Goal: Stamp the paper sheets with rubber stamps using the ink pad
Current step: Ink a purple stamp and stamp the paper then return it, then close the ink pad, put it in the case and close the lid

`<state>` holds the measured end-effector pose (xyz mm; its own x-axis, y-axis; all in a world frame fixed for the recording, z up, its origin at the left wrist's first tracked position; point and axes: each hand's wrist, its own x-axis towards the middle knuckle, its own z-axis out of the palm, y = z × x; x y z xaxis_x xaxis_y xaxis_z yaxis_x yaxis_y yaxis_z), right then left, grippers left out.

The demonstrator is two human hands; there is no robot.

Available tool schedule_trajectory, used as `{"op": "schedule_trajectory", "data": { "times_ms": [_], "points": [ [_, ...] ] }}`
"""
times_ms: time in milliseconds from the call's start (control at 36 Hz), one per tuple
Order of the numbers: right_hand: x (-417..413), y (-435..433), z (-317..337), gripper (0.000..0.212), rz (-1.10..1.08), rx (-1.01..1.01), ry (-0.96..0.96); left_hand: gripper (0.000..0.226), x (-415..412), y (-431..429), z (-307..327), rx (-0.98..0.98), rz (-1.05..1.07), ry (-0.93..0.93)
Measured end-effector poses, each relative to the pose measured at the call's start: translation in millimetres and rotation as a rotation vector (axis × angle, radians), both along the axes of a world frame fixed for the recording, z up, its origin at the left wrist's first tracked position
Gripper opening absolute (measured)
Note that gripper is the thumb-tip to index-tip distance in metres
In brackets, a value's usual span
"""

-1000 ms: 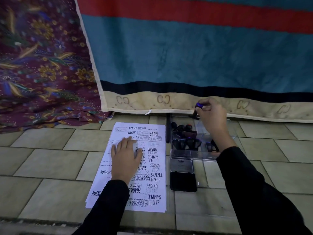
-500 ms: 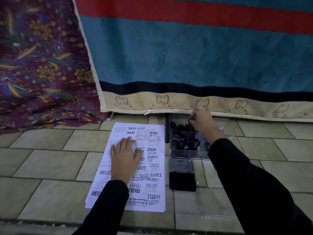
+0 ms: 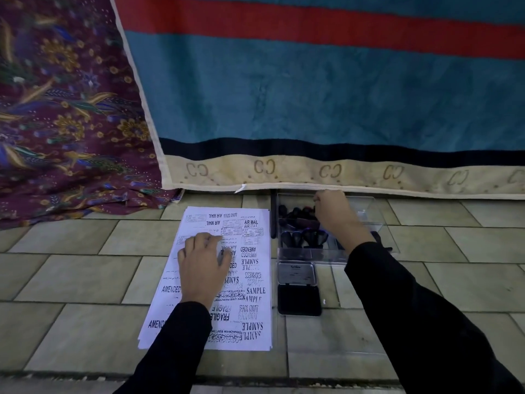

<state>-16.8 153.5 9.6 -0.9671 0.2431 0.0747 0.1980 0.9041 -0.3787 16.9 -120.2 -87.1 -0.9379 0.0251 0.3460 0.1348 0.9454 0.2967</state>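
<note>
A stack of paper sheets point(image 3: 170, 308), covered with black stamp prints, lies on the tiled floor. My left hand point(image 3: 204, 265) rests flat on it with fingers spread. To the right of the sheets stands a clear plastic box point(image 3: 366, 211) holding several dark rubber stamps point(image 3: 301, 237). My right hand point(image 3: 335, 214) reaches into the box's far row with its fingertips pinched on a stamp that is mostly hidden under them. The ink pad point(image 3: 299, 300) lies open in front of the box, with its grey lid point(image 3: 297, 273) folded back.
A blue blanket with red and black stripes point(image 3: 312, 95) hangs just behind the box, its hem touching the floor. A purple floral cloth point(image 3: 56, 109) lies at the left. Beige floor tiles point(image 3: 85, 280) surround the sheets, and a floor edge runs along the bottom.
My right hand, which held a blue-topped stamp above the box's far edge, has come down and left into the box's far row. My left hand has stayed on the sheets.
</note>
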Motion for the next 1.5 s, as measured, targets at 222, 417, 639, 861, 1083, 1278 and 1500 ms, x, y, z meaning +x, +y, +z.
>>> {"op": "schedule_trajectory", "data": {
  "times_ms": [222,417,639,861,1083,1278,1500],
  "points": [
    [78.7,-2.8,3.6,0.017,-0.037,-0.211,0.233,0.031,2.5,-1.0,3.9,0.063,-0.002,-0.039],
    [134.0,-12.2,-21.8,0.014,-0.015,-0.42,0.143,0.031,9.5,-2.9,21.8,0.226,-0.049,-0.139],
    [131.4,-21.2,-44.1,0.018,-0.045,-0.282,-0.056,0.078,89.9,41.6,34.8,0.18,-0.363,-0.29],
    [122.6,-29.4,-43.4,0.017,-0.1,-0.256,-0.014,0.077,104.2,58.5,19.7,0.1,-0.383,-0.211],
    [120.8,-29.5,-52.6,0.005,-0.105,-0.329,0.038,0.073,104.3,58.5,18.6,0.13,-0.374,-0.239],
    [124.7,-22.0,-50.4,0.014,-0.089,-0.559,0.122,0.076,108.5,59.6,24.0,0.285,-0.335,-0.195],
    [161.0,-17.7,-51.9,0.025,0.176,-0.506,0.196,0.098,105.1,54.9,18.1,0.301,-0.387,-0.209]
  ]
}}
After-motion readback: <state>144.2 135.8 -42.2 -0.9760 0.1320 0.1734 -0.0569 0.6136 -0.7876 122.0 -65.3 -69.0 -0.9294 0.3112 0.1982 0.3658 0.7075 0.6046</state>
